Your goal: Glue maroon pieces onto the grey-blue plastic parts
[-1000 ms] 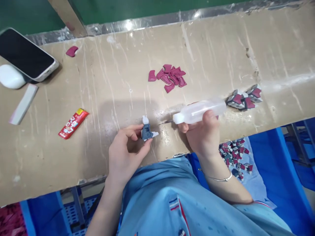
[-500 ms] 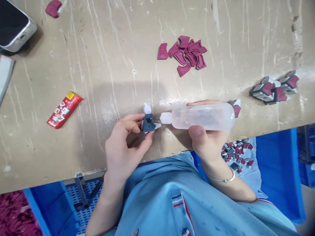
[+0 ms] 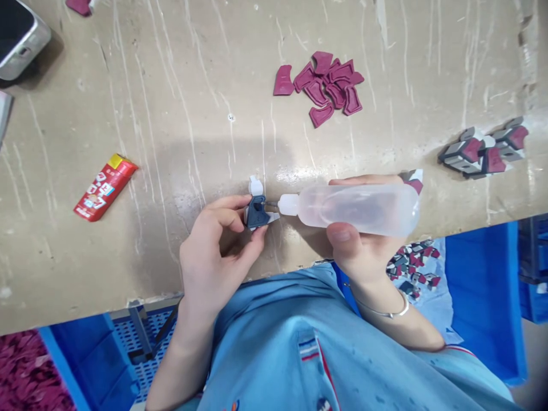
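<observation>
Between thumb and fingers, my left hand (image 3: pixel 214 251) grips a small dark blue and white plastic part (image 3: pixel 257 212) just above the table. My right hand (image 3: pixel 363 251) is wrapped round a translucent squeeze bottle (image 3: pixel 355 208) lying nearly level. The bottle's thin nozzle points left and reaches the recess of the plastic part; whether it touches cannot be made out. Beyond the hands is a loose pile of maroon pieces (image 3: pixel 317 91). Partly behind the bottle's base sits a white and maroon part (image 3: pixel 414 179).
Several assembled parts (image 3: pixel 483 151) stand at the table's right. At left lie a red packet (image 3: pixel 106 187) and a phone-like device (image 3: pixel 21 43). Below the table edge are a blue bin (image 3: pixel 488 302) at right, holding parts, and another blue bin (image 3: pixel 92 359) at left, near maroon pieces.
The bottle's base has swung slightly right and toward me, while its nozzle stays at the plastic part. The whole view has shifted a little.
</observation>
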A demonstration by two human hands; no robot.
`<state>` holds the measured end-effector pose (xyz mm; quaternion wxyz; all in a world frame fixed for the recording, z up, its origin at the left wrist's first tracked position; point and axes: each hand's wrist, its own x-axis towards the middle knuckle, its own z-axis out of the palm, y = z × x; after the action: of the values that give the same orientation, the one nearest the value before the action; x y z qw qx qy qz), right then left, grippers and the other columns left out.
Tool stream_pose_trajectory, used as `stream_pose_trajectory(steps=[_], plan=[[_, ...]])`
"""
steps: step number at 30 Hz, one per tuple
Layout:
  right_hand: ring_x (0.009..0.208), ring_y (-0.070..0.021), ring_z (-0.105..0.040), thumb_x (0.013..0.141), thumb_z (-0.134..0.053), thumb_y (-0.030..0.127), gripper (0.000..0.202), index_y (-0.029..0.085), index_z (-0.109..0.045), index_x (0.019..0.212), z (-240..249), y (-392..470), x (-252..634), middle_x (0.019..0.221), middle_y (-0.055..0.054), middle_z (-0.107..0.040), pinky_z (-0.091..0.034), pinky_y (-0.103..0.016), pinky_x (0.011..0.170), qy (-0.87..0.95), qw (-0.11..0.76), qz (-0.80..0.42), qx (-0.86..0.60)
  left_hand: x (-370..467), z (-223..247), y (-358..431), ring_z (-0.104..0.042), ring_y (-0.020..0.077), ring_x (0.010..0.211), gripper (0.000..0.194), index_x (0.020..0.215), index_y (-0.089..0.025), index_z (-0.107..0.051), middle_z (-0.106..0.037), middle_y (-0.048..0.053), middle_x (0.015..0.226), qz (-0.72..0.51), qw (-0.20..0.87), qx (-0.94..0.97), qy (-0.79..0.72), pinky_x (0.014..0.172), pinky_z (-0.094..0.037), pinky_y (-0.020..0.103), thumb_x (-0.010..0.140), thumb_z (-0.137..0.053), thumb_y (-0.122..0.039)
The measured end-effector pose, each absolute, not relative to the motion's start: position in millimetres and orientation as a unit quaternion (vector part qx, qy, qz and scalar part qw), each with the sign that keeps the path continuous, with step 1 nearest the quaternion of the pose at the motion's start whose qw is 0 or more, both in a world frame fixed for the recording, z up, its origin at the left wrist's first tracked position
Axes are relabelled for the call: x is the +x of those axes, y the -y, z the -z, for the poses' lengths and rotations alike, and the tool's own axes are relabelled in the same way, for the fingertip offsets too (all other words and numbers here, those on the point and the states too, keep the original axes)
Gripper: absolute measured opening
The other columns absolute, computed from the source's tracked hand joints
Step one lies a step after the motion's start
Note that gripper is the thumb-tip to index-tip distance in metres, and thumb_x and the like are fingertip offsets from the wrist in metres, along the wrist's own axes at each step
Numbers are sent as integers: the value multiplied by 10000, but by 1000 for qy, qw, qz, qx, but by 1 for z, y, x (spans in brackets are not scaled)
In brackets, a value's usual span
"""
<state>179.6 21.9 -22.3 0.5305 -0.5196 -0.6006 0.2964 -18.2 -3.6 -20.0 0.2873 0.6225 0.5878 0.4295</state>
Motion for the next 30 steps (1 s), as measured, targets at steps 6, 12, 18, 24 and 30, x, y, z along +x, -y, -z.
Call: stream_pose_trajectory(steps=[6,12,18,24,30], plan=[[776,-252,-741,957,-802,585,386,249,-771,1145,33,-28,183,977,-68,-746,-628,-383,620,667,557,-216,-445,-19,20,3,-825,222,1133,321,942,-248,-584,-816,45,1204,-432,276,629,-584,926,-720,358,884,-853,-81],[760,-235,-738,993,-764,551,360,236,-768,1166,34,-26,183,949,-61,-743,-624,-359,599,680,555,-188,-441,-19,20,2,-835,217,1095,292,948,-251,-583,-820,49,1215,-426,270,638,-582,885,-722,358,908,-824,-92],[756,-247,-742,991,-749,598,401,265,-730,1214,34,-27,182,980,-70,-731,-638,-378,593,662,553,-233,-450,-18,19,2,-831,215,1121,313,937,-244,-589,-822,53,1208,-432,276,629,-584,911,-727,354,892,-853,-84],[761,-267,-771,964,-785,588,404,245,-745,1173,36,-25,183,969,-80,-747,-670,-403,612,665,554,-213,-454,-17,17,2,-834,227,1115,316,925,-254,-591,-823,31,1206,-434,274,626,-587,881,-739,366,882,-875,-124],[750,-264,-785,984,-750,603,397,245,-741,1156,35,-25,183,958,-79,-759,-677,-393,598,665,546,-223,-458,-17,15,2,-831,247,1132,319,925,-287,-587,-825,22,1187,-428,278,620,-596,887,-742,406,901,-860,-123]])
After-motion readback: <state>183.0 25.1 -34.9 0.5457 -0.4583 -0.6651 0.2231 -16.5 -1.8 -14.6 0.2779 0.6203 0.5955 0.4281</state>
